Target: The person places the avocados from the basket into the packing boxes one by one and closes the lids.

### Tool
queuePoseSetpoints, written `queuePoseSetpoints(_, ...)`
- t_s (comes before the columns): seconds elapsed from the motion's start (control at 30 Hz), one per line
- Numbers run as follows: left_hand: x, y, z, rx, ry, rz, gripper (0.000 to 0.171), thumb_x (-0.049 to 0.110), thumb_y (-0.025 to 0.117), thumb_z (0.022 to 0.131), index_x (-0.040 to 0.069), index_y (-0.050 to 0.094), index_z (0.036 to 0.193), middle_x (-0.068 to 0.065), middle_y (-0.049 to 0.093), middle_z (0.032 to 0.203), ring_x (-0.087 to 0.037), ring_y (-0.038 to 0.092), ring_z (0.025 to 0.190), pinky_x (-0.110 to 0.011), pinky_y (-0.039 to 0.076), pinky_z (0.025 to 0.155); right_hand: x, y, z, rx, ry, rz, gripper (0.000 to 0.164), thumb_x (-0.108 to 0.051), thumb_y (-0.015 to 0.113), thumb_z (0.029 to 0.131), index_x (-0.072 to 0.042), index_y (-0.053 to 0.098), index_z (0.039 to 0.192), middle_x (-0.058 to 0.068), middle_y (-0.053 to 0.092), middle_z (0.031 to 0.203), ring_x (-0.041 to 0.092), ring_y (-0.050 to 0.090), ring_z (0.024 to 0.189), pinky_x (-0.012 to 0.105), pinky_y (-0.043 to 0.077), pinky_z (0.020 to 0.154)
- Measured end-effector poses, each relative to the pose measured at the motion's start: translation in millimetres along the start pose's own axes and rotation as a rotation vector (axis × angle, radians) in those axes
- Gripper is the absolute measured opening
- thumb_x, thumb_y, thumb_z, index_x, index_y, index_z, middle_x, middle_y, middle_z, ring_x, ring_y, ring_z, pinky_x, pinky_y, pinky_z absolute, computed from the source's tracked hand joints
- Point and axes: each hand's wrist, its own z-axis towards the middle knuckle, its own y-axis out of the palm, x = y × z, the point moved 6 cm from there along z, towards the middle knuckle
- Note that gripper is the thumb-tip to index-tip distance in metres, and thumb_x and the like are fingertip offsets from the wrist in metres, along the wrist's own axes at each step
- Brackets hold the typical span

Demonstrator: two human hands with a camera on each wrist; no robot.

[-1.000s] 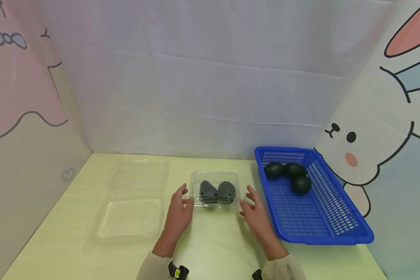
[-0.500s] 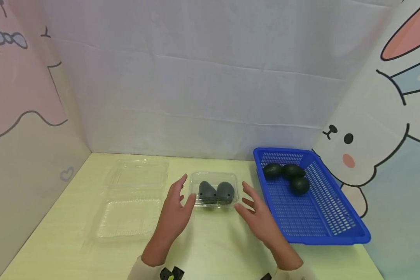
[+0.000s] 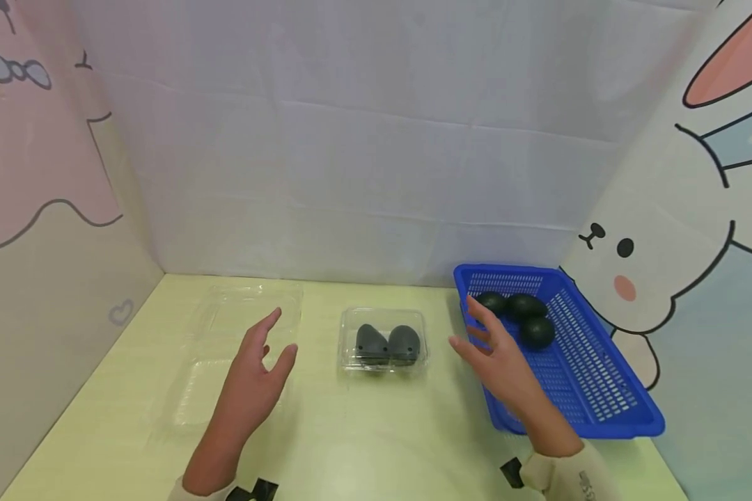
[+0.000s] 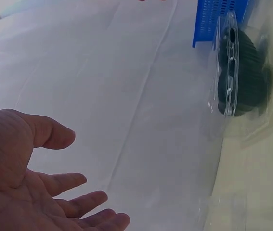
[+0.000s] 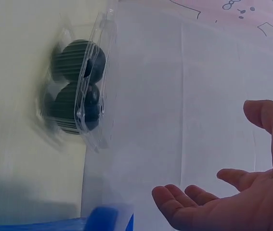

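A closed clear plastic clamshell box (image 3: 384,317) stands on the table in the middle of the head view. Inside it lie two dark green avocados (image 3: 404,345), side by side. My left hand (image 3: 251,379) hovers to the left of the box, fingers spread and thumb apart, with nothing in it. On the other side, my right hand (image 3: 504,358) is raised, also empty, overlapping the basket's near-left edge in the head view. Both wrist views show the palms bare, with the box standing away from the fingers.
Three more avocados (image 3: 537,332) sit at the far end of a blue plastic basket (image 3: 592,379) on the right. An opened clear clamshell (image 3: 194,393) lies flat on the left, partly behind my left hand. A white cloth wall (image 3: 376,174) rises behind the table (image 3: 376,445).
Both hands have drawn away from the box's sides, the left hand moving left and the right hand moving right and up. The box with its avocados has stayed in place.
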Motion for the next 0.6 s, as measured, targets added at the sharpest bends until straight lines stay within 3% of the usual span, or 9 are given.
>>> queuePoseSetpoints(0.2, -18.8, -27.0, -9.6, 0.016, -0.040, 0.073, 0.067, 0.029, 0.055, 0.107, 0.013, 0.024, 0.165, -0.016, 0.023, 0.167, -0.051, 0.035, 0.142, -0.066, 0.033, 0.110, 8, -16, 3, 0.013, 0.020, -0.052, 0.079, -0.036, 0.062, 0.105, -0.021, 0.016, 0.167, 0.013, 0.016, 0.170, 0.047, 0.029, 0.149, 0.066, 0.040, 0.106)
queuePoseSetpoints(0.43, -37.3, -58.6, -16.4, 0.098, -0.021, 0.164, 0.068, 0.028, 0.058, 0.106, 0.006, 0.028, 0.162, -0.026, 0.024, 0.164, -0.048, 0.014, 0.153, -0.075, 0.025, 0.108, 15, -34, 8, 0.024, 0.072, -0.094, 0.083, -0.042, 0.062, 0.104, -0.023, 0.013, 0.167, 0.014, 0.009, 0.171, 0.048, 0.024, 0.150, 0.067, 0.036, 0.108)
queuePoseSetpoints(0.6, -54.8, -71.5, -20.7, 0.120, -0.042, 0.198, 0.068, 0.026, 0.059, 0.105, 0.003, 0.029, 0.161, -0.031, 0.023, 0.163, -0.049, 0.003, 0.154, -0.079, 0.024, 0.104, 23, -49, 14, 0.024, 0.090, -0.138, 0.086, -0.045, 0.062, 0.103, -0.020, 0.011, 0.168, 0.020, 0.008, 0.170, 0.051, 0.023, 0.149, 0.069, 0.034, 0.108)
